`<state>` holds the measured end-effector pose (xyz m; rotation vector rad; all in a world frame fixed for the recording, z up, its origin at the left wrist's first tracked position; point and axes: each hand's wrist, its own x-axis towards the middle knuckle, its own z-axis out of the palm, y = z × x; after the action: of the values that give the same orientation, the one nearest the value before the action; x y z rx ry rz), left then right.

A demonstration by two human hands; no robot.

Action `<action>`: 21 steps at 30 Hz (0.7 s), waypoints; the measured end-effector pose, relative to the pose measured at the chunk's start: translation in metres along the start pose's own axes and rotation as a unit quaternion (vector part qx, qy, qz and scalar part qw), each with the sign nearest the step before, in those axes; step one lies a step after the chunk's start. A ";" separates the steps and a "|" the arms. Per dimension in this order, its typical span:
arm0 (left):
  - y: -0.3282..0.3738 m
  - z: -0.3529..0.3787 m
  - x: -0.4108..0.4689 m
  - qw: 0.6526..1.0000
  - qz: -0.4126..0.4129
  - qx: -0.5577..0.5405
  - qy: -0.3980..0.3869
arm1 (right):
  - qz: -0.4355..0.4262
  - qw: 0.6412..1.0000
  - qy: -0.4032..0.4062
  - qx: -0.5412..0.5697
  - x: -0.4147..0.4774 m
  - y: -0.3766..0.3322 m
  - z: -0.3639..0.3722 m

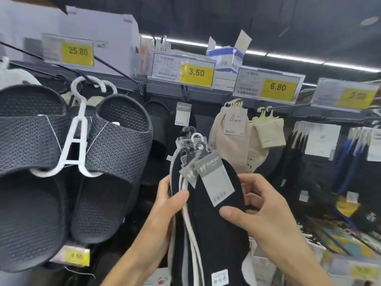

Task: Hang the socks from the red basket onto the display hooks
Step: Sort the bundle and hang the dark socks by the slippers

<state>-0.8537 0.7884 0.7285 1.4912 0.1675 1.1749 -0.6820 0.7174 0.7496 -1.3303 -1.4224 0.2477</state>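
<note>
Near the viewer, below the 3.50 price tag, a bundle of black socks stands upright between both hands. The left hand clamps the bundle's left edge, thumb across the front; the right hand pinches the front sock, with slippers hanging left.

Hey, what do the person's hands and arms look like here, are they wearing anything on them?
The left hand and right hand wear no gloves, and no rings show on the visible fingers. Both forearms are uncovered down to the frame's edge: no sleeves, watch or wristband in view. Thumbnails are short and unpainted.
</note>
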 end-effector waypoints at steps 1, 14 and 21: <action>0.003 0.001 -0.001 1.000 -0.004 -0.031 0.001 | -0.009 1.000 0.001 -0.005 -0.001 0.000 -0.001; -0.018 -0.021 -0.005 0.981 -0.083 -0.111 0.137 | -0.028 0.998 -0.028 0.041 0.003 -0.001 0.013; -0.008 -0.031 -0.015 0.984 -0.039 -0.101 0.140 | -0.042 0.997 -0.022 0.065 0.006 -0.006 0.022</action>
<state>-0.8794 0.8018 0.7080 1.1299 0.2857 1.2950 -0.7011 0.7311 0.7500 -1.1636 -1.4708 0.3110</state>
